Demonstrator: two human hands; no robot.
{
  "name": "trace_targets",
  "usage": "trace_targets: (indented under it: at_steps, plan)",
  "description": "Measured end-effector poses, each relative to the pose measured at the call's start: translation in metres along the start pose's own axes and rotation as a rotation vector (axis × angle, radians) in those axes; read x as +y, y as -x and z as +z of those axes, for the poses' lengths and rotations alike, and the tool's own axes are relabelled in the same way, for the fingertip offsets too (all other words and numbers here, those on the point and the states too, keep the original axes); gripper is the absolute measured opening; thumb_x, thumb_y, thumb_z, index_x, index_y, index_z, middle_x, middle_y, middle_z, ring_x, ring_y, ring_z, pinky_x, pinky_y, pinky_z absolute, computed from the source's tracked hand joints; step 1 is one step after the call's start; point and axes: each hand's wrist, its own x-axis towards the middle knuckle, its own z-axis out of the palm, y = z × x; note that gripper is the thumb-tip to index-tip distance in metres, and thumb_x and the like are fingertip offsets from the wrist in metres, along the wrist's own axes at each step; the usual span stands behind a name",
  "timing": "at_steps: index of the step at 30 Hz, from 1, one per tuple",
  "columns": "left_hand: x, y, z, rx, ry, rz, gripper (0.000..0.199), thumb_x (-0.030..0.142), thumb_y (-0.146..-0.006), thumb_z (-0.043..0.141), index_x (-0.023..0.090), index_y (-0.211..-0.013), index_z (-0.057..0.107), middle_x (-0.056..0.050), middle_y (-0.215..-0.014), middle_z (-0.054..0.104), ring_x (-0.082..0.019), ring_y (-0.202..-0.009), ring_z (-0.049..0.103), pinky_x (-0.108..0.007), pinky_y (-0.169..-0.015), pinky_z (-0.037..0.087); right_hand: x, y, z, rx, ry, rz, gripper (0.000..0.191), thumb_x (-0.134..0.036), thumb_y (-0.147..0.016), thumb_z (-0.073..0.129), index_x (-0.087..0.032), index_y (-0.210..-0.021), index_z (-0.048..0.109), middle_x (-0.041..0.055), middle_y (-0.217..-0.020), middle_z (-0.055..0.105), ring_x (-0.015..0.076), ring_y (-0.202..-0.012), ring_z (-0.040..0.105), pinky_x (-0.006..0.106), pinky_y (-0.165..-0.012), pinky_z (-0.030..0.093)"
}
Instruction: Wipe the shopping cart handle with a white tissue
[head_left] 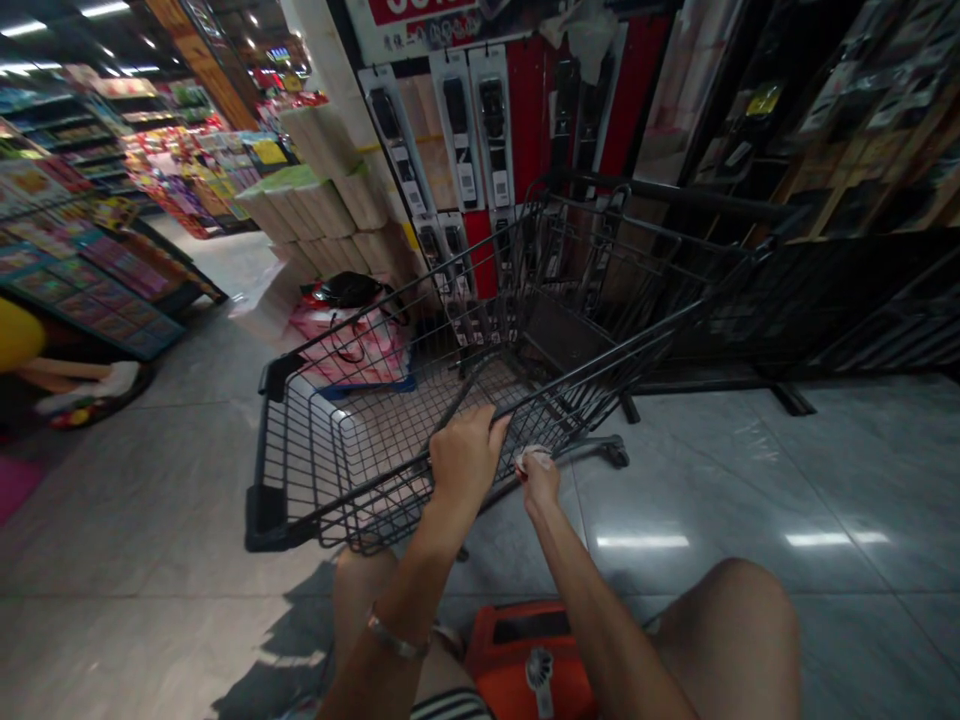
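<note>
Bare knees [750,630] flank an orange plastic item [499,665] at the bottom of the frame. Across the centre stands a black shopping cart [566,330]; the left hand [466,452] is curled closed around its near top rail. Just right of centre, the right hand [541,480] is closed on a crumpled whitish cloth [534,457] beside the cart; whether they touch, I cannot tell. A pink bag [375,347] sits beyond the cart, left of centre.

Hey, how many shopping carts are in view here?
1. The black wire shopping cart stands in front of you, your left hand gripping its near side and your right hand pinching a whitish wad beside it. Others could be hidden from this view.
</note>
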Motion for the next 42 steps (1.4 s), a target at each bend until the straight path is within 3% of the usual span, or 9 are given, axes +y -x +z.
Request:
trace_targets:
  at_steps: [5, 10, 19, 26, 32, 42]
  plan:
    - [-0.006, 0.002, 0.006, 0.04, -0.01, 0.027, 0.028, 0.04, -0.089, 0.048, 0.022, -0.097, 0.068, -0.005, -0.086, 0.073, -0.018, -0.076, 0.066, -0.026, -0.061, 0.038, 0.01, -0.009, -0.002, 0.048, 0.031, -0.004, 0.019, -0.02, -0.05, 0.061, -0.018, -0.068, 0.055, -0.0071, -0.05, 0.059, 0.0114, -0.043, 0.056, 0.019, -0.039, 0.042]
    - [-0.006, 0.004, 0.008, 0.064, -0.034, 0.038, 0.025, 0.036, -0.089, 0.049, 0.022, -0.098, 0.068, -0.004, -0.084, 0.072, -0.018, -0.076, 0.065, -0.027, -0.062, 0.038, 0.012, -0.019, -0.007, 0.058, 0.056, 0.006, 0.01, -0.018, -0.05, 0.06, -0.02, -0.057, 0.053, -0.0083, -0.043, 0.055, 0.0097, -0.038, 0.05, 0.02, -0.039, 0.04]
    - [-0.003, 0.004, 0.009, 0.075, -0.061, 0.018, 0.022, 0.033, -0.088, 0.05, 0.022, -0.095, 0.068, -0.004, -0.083, 0.072, -0.019, -0.075, 0.065, -0.029, -0.061, 0.037, 0.01, -0.026, -0.02, 0.026, -0.029, 0.082, 0.008, -0.02, -0.054, 0.059, -0.018, -0.062, 0.059, -0.0045, -0.055, 0.064, 0.0136, -0.057, 0.063, 0.025, -0.057, 0.052]
    - [-0.002, 0.004, 0.009, 0.067, -0.082, 0.012, 0.023, 0.032, -0.088, 0.049, 0.021, -0.096, 0.068, -0.005, -0.086, 0.072, -0.02, -0.077, 0.065, -0.029, -0.062, 0.038, 0.006, -0.03, -0.01, 0.083, -0.001, 0.105, 0.013, -0.018, -0.054, 0.067, -0.019, -0.054, 0.053, -0.0049, -0.044, 0.057, 0.0139, -0.048, 0.059, 0.024, -0.047, 0.048]
    - [-0.002, 0.004, 0.01, 0.07, -0.076, 0.008, 0.024, 0.033, -0.088, 0.048, 0.022, -0.095, 0.068, -0.005, -0.085, 0.072, -0.02, -0.076, 0.065, -0.029, -0.061, 0.037, -0.006, -0.024, -0.008, 0.109, -0.003, 0.098, 0.018, -0.008, -0.049, 0.065, -0.019, -0.049, 0.05, -0.0066, -0.04, 0.053, 0.0114, -0.04, 0.054, 0.022, -0.042, 0.046]
    - [0.0, 0.006, 0.009, 0.088, -0.067, 0.01, 0.025, 0.033, -0.088, 0.047, 0.021, -0.094, 0.068, -0.006, -0.081, 0.071, -0.021, -0.077, 0.065, -0.029, -0.062, 0.037, -0.055, -0.011, 0.006, 0.014, -0.103, -0.019, 0.014, -0.014, -0.048, 0.064, -0.018, -0.058, 0.055, -0.0051, -0.051, 0.06, 0.0113, -0.052, 0.059, 0.022, -0.051, 0.05]
